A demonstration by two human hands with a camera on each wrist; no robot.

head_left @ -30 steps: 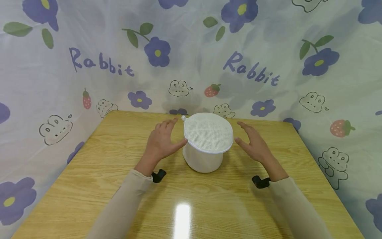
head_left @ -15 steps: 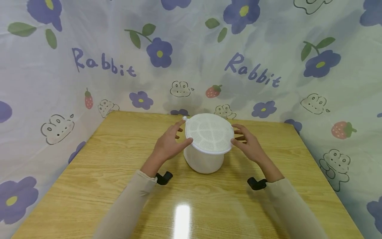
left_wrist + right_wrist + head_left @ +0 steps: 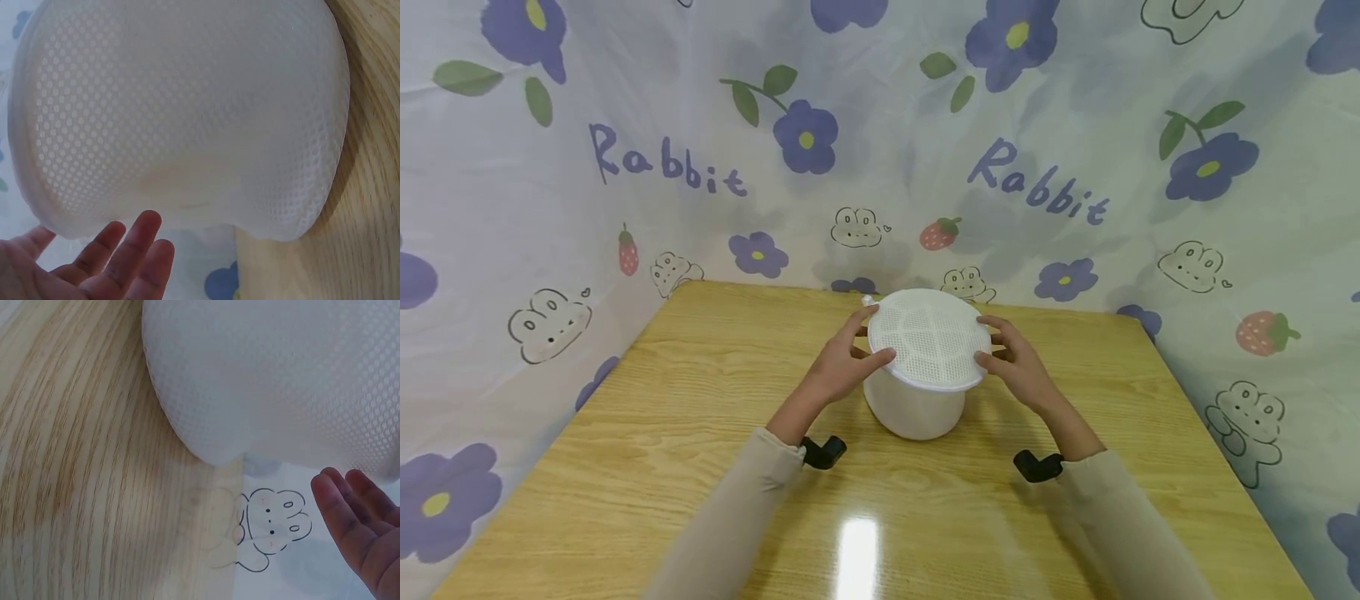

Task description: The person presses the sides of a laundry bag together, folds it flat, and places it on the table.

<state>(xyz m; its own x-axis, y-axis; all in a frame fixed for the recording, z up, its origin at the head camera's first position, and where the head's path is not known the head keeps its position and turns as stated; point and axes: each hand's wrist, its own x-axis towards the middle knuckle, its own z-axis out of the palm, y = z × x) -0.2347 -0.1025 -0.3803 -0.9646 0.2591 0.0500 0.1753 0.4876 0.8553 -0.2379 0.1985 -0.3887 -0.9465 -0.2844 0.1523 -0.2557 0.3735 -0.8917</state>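
1. Left hand (image 3: 844,367): fingers parted and only gently bent, not closed around anything. Thumb lies over the near-left edge of the bag, index finger at the far-left edge; how firmly they press cannot be told.

2. Right hand (image 3: 1021,371): fingers likewise unclenched, thumb and index finger at the right edge. In the right wrist view the fingertips come up to the mesh; their pressure cannot be told either.

3. White mesh bag (image 3: 925,367): one item, round, upright on the worktop between the hands. Flat top panel, wider than the base; the side wall is puckered.

4. Piped rim (image 3: 934,389): borders the top panel. Small white tab (image 3: 868,301) at its far-left side, just beyond the left index finger.

5. Change: a second ago both hands stood apart from the bag; they have since come in to its edge from either side. The bag stands in the same place on the worktop. Judged so, the approach is over and the handling barely begun.

6. Wrist fittings, black: one at the left wrist (image 3: 824,452), one at the right (image 3: 1038,466). Pale sleeves (image 3: 730,508) behind.

7. Worktop (image 3: 715,375): wood-grained, glossy.

8. Backdrop cloth (image 3: 880,142): pale, printed with purple flowers, strawberries, rabbits, "Rabbit" lettering.
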